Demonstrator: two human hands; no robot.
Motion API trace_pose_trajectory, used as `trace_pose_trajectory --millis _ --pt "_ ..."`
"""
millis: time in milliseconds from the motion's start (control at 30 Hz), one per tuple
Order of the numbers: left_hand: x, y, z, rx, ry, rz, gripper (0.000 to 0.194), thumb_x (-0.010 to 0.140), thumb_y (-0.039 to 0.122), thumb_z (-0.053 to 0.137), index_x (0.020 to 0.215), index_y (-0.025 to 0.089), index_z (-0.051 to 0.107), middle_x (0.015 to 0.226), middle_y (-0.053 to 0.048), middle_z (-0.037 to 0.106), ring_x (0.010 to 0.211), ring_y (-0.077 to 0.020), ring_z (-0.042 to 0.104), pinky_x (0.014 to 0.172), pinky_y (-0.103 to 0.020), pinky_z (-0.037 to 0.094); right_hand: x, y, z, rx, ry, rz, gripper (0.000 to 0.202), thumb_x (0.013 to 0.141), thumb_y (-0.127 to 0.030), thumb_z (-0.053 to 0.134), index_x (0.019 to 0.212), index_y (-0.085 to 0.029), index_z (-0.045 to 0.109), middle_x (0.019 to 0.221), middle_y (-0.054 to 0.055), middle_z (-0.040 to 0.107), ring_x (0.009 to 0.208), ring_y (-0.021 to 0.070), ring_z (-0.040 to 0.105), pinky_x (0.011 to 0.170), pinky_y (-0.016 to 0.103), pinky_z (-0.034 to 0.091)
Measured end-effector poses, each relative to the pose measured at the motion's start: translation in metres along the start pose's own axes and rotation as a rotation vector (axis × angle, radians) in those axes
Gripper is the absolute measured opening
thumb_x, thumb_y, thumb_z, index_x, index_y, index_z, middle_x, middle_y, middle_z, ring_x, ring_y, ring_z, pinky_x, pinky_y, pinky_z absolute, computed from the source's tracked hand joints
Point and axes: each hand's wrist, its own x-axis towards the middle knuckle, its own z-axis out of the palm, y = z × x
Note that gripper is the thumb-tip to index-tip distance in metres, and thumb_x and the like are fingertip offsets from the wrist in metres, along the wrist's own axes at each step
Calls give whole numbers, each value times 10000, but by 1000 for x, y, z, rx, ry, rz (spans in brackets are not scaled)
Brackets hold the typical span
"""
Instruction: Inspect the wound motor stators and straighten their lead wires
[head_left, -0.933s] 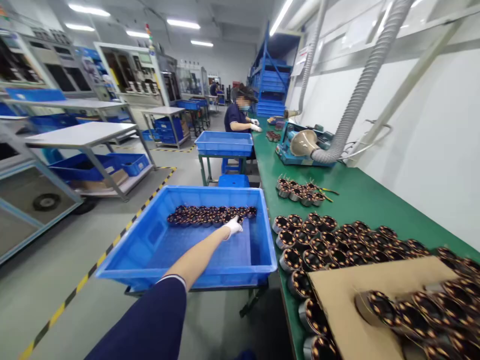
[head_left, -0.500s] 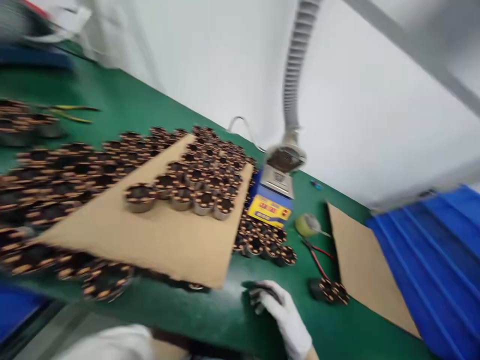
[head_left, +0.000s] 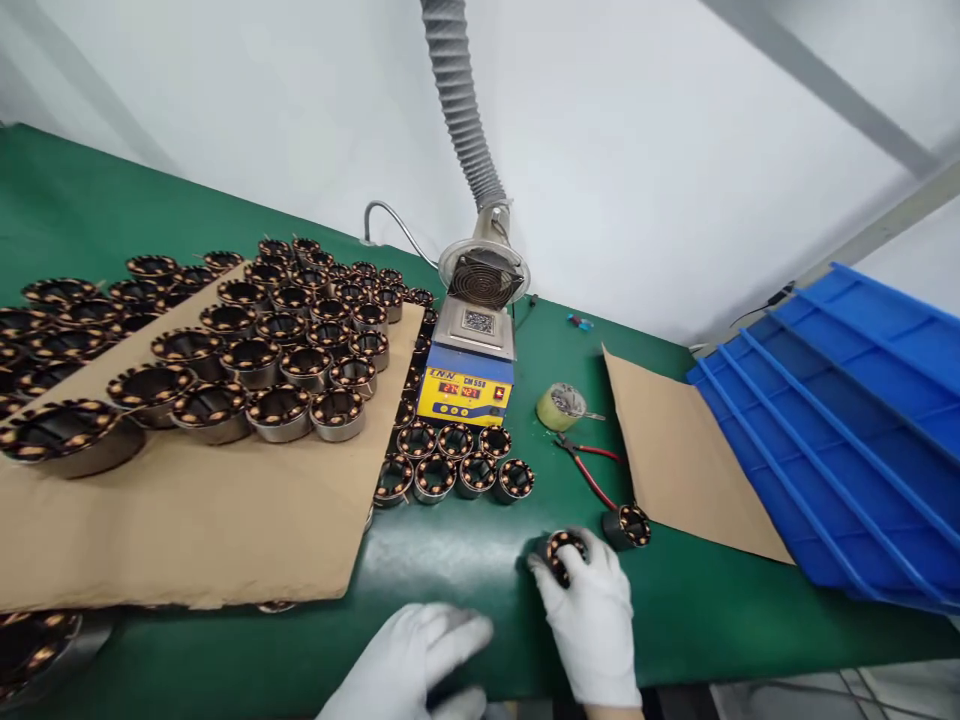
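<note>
Under your right hand (head_left: 592,615), gloved fingers (head_left: 551,580) curl around one wound stator (head_left: 564,552) on the green surface (head_left: 465,550); another stator (head_left: 626,525) sits just beyond. Your left hand (head_left: 412,665) rests nearby, fingers loosely spread.

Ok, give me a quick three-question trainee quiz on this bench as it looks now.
1. True or false: the right hand grips a stator on the mat.
2. What stands under the hose? A) solder pot B) drill C) scale
3. Fill in: the upper stators sit on a sheet of ____.

Key: 1 true; 2 A; 3 cardboard. The left hand holds nothing visible.
</note>
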Motion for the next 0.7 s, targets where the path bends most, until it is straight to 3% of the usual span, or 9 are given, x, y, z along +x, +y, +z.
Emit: trace_pose_trajectory --millis 67,133,267,367,500,600,700 --pt "7 3 -1 62 7 -11 948 448 129 815 1282 198 370 1192 -84 542 1001 -224 564 811 -325 518 -12 -22 4 230 -168 65 230 770 -427 593 825 -211 653 1054 93 565 919 248 513 796 404 418" --pt "18 10 -1 98 -19 -41 969 478 158 817 1311 195 323 1262 -121 481 1078 -264 518 839 -396 506 -20 -34 6 582 -278 140 209 795 -394 572 871 -207 629 1073 70 566 958 207 538 841 346 433" --pt "38 24 3 142 26 -84 565 615 150 762 1113 183 497 1215 -97 508 1035 -286 507 810 -461 474 -26 -28 8 1138 -299 431 331 849 -421 525 1077 -183 553 1140 86 567 1057 196 539 932 327 421" --pt "43 22 11 219 -58 -130 350 691 173 722 1004 146 567 1225 -110 507 1051 -316 488 790 -477 456 -25 -16 9 1370 -252 654 400 807 -414 599 1117 -170 531 1188 110 545 1040 221 554 900 355 443" --pt "42 7 13 208 -104 -74 305 698 178 746 955 95 606 1285 -160 452 1134 -348 430 868 -496 399 -26 -10 11 1479 -262 670 414 764 -373 663 1114 -174 566 1197 114 551 1089 216 530 926 342 427" --pt "44 5 3 -202 -143 -201 256 690 96 712 930 129 629 1198 -99 517 1071 -272 479 899 -396 386 -24 -13 6 1441 -325 583 396 735 -344 695 1097 -204 612 1201 100 563 1102 205 529 967 338 405" --pt "46 14 -17 -958 -236 -471 195 736 180 614 927 143 620 862 -45 589 762 -168 541 712 -258 427 -16 -22 -6 1484 -419 341 362 720 -296 702 1073 -238 648 1124 93 602 1018 207 575 896 320 449"
